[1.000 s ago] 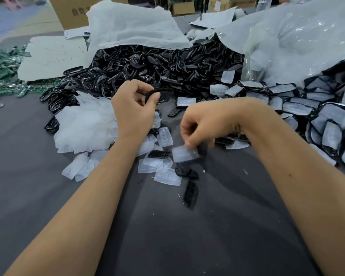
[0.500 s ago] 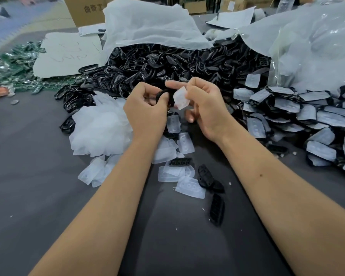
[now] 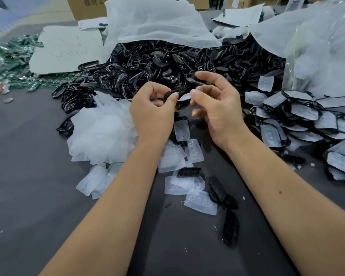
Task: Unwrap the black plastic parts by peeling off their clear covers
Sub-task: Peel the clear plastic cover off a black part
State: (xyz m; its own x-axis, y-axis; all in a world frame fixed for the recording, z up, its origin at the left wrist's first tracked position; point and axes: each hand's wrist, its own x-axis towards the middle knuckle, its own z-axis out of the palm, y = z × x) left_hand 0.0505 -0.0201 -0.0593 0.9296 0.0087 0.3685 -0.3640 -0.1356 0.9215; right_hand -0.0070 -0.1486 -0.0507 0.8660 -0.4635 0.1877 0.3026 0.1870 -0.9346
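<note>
Two bare hands meet above a dark grey table (image 3: 38, 196) strewn with plastic. The left hand (image 3: 152, 110) curls its fingers and thumb around a black plastic part (image 3: 172, 94), held up just above the table's middle. The right hand (image 3: 217, 104) pinches a clear cover (image 3: 184, 98) between thumb and forefinger at the part's right end; its other fingers spread loosely, the index arching over the top. The cover is partly lifted from the part, though how much of it still clings cannot be told.

Behind the hands, at the far side, a large heap of bare black parts (image 3: 167, 62) spills from under a white sheet (image 3: 153, 22). To the right lies a pile of parts still under covers (image 3: 307, 116), beside a crumpled clear bag (image 3: 317, 46). To the left of the hands sits a mound of peeled covers (image 3: 102, 130), with more scattered near the forearms. A few loose black parts (image 3: 230, 228) lie on the near table. Green circuit boards (image 3: 10, 62) crowd the far left edge, and a cardboard box (image 3: 88, 6) stands beyond.
</note>
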